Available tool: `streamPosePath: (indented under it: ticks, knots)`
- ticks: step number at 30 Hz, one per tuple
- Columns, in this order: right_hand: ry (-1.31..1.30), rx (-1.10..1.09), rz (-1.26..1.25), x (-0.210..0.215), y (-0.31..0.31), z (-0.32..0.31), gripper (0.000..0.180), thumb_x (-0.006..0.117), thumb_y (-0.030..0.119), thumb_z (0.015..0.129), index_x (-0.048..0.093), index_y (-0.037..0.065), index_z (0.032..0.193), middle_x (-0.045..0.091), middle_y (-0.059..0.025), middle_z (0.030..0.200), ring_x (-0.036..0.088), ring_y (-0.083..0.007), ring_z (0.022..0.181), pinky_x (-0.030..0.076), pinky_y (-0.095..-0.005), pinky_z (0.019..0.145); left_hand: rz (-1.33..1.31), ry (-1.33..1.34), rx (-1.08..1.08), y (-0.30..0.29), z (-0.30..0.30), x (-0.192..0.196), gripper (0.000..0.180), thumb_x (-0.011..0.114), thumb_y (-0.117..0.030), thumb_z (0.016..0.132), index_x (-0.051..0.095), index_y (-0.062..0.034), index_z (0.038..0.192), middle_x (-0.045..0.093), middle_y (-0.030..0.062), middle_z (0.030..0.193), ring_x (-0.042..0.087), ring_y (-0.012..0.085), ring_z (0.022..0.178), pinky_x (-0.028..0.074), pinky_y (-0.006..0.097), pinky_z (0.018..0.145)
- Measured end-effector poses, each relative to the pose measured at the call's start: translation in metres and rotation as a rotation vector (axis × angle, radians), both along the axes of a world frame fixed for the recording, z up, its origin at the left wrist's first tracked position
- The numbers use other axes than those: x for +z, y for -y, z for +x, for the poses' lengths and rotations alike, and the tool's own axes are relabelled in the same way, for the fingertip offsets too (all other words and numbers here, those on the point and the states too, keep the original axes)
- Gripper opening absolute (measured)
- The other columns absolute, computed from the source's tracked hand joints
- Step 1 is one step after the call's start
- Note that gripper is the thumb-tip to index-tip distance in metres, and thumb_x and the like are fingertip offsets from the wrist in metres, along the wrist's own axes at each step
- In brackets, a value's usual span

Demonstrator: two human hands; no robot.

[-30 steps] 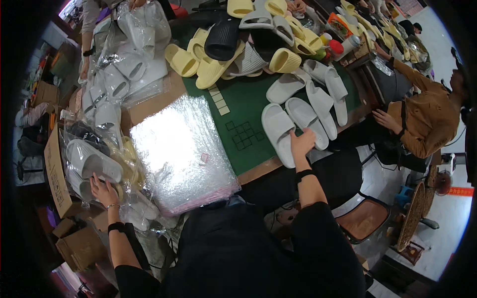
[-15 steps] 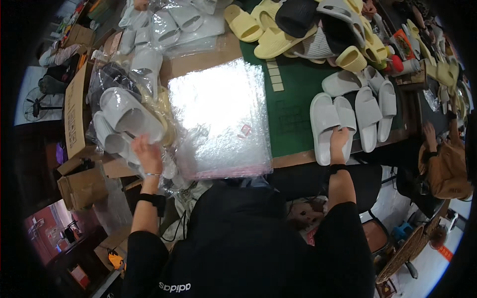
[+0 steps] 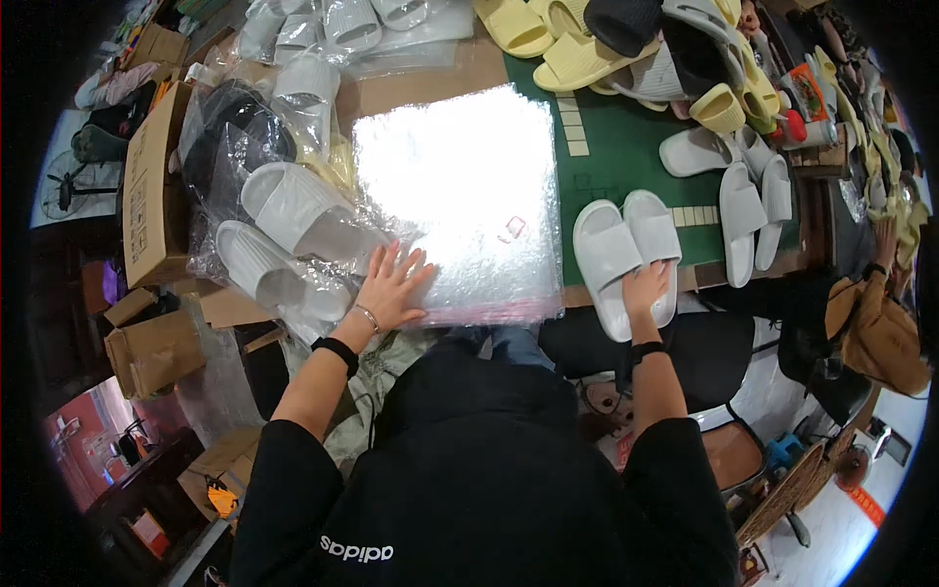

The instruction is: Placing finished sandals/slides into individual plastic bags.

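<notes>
My left hand [image 3: 391, 290] lies with spread fingers on the lower left corner of a stack of shiny clear plastic bags [image 3: 460, 186]. Right beside it, a pair of light grey slide slippers [image 3: 298, 210] sits in clear plastic. My right hand [image 3: 648, 287] grips another pair of light grey slides [image 3: 608, 240] near the heels, the two held side by side over the table's front edge. Its fingertips are partly hidden between the slippers. To the right, more grey slides [image 3: 743, 205] stand unbagged on a green mat [image 3: 606, 157].
Yellow, black and grey slippers [image 3: 597, 59] are heaped at the back right. Bagged grey slides [image 3: 352, 24] lie at the back left. A cardboard box [image 3: 156, 186] stands left of the table. A person in brown [image 3: 875, 338] is at the far right.
My left hand has moved right, from the bagged slippers onto the plastic bags, and its fingers have spread. My right hand has brought the grey pair left, toward the stack.
</notes>
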State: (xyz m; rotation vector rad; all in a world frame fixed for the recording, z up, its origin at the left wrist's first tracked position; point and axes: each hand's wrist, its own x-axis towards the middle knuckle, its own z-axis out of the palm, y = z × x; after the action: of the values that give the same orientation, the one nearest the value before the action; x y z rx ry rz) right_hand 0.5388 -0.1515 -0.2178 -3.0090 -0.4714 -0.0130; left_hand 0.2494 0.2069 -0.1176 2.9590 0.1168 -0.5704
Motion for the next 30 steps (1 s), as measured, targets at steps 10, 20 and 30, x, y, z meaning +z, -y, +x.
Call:
streamPosePath:
  ticks: [10,20,30]
  knots:
    - [-0.155,0.122,0.528,0.050,-0.008,-0.056,0.039,0.053,0.020,0.078,0.053,0.004,0.113,0.047,-0.0201,0.121,0.033,-0.0365,0.121,0.025,-0.0454,0.099,-0.189,0.223,0.022,0.042,0.032,-0.072,0.069,0.057,-0.033,0.080,0.026,-0.0064,0.135,0.020,0.0147,0.143,0.016,0.0283,0.133,0.016,0.038,0.108]
    - [-0.132,0.180,0.315,0.139,0.038,-0.158,0.043,0.059,0.025,0.072,0.057,0.009,0.112,0.049,-0.0171,0.121,0.035,-0.0394,0.120,0.022,-0.0489,0.100,-0.493,0.365,0.155,0.070,0.116,-0.063,0.044,0.049,-0.021,0.086,0.040,-0.0092,0.127,0.040,0.0129,0.131,0.034,0.0307,0.123,0.030,0.039,0.101]
    - [-0.174,0.258,0.332,0.146,0.025,-0.181,0.037,0.058,0.017,0.071,0.059,0.006,0.107,0.052,-0.0136,0.121,0.036,-0.0345,0.122,0.020,-0.0472,0.102,-0.430,0.441,0.319,0.078,0.122,-0.074,0.030,0.058,-0.014,0.070,0.062,-0.0067,0.099,0.057,0.0141,0.097,0.047,0.0328,0.101,0.037,0.040,0.090]
